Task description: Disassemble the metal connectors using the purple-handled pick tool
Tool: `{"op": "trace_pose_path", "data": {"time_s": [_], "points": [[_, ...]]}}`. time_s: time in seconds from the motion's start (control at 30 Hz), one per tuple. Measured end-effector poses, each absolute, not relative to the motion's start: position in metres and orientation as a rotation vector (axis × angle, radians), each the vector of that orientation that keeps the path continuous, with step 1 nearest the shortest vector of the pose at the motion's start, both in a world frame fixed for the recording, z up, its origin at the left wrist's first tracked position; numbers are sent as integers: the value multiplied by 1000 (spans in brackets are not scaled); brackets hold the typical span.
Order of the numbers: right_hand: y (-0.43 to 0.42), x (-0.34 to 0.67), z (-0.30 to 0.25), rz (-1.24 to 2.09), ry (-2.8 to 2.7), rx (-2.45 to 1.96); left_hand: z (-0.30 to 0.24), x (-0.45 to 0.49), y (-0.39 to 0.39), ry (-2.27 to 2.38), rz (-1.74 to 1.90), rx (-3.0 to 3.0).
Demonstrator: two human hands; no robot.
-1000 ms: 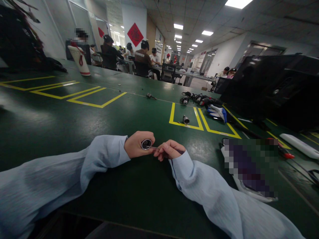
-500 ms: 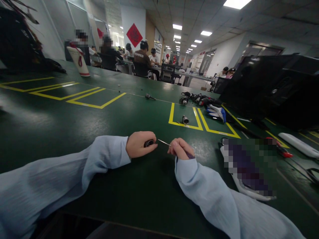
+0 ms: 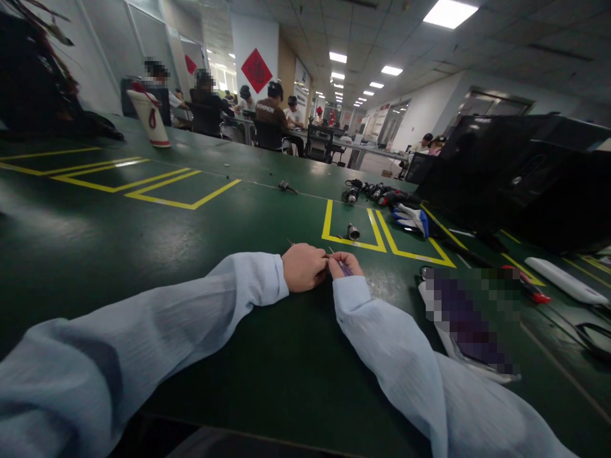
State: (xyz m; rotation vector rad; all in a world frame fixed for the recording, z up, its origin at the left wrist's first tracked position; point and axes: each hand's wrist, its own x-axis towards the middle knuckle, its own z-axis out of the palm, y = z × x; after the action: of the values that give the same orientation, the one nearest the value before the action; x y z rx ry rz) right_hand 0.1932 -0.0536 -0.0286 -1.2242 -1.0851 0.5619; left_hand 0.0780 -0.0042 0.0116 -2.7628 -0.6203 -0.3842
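1. Fingers (image 3: 319, 270) of the left hand (image 3: 304, 267) are curled together into a loose fist, knuckles toward the camera; whatever they enclose is hidden
2. Fingers (image 3: 340, 259) of the right hand (image 3: 344, 265) are pinched tight on a thin tool (image 3: 344, 269), a slim rod with a purple grip; its far end runs toward the left fist and is lost between the two hands
3. Both hands touch each other and rest on the counter (image 3: 238, 216), just in front of a box marked in yellow tape (image 3: 328, 224)
4. Soft, pale blue sleeves (image 3: 200, 305), loosely creased, cover both forearms to the wrist
5. The counter is dark green, smooth and faintly glossy, with flat yellow lines forming rectangles
6. Inside the nearest yellow box lies a small metal cylinder (image 3: 352, 231), shiny and round, well apart from the hands
7. Beyond it sit a folded white-and-blue glove (image 3: 409, 218) and a cluster of dark metal parts (image 3: 370, 189); a lone small part (image 3: 285, 186) lies to their left
8. A large black case (image 3: 515, 178), matt and angular, stands at the right; a long white rounded bar (image 3: 563, 280) lies nearer
9. A white tapered cup (image 3: 149, 118) with red marking stands far left, and people sit at distant tables
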Motion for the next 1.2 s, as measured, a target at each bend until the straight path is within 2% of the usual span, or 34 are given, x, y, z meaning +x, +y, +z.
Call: {"op": "trace_pose_path", "data": {"time_s": [0.27,0.97,1.1,1.2], "points": [[-38,211,-28,495,-1066,-1302,13,107,6,-466,-333,-2622],[-37,214,-33,555,-1010,-1307,9,104,2,-150,-355,-2507],[-35,213,-35,581,-1003,-1257,10,97,7,-179,-452,-2505],[-33,209,-37,620,-1010,-1177,13,86,14,-379,-558,-2532]]}}
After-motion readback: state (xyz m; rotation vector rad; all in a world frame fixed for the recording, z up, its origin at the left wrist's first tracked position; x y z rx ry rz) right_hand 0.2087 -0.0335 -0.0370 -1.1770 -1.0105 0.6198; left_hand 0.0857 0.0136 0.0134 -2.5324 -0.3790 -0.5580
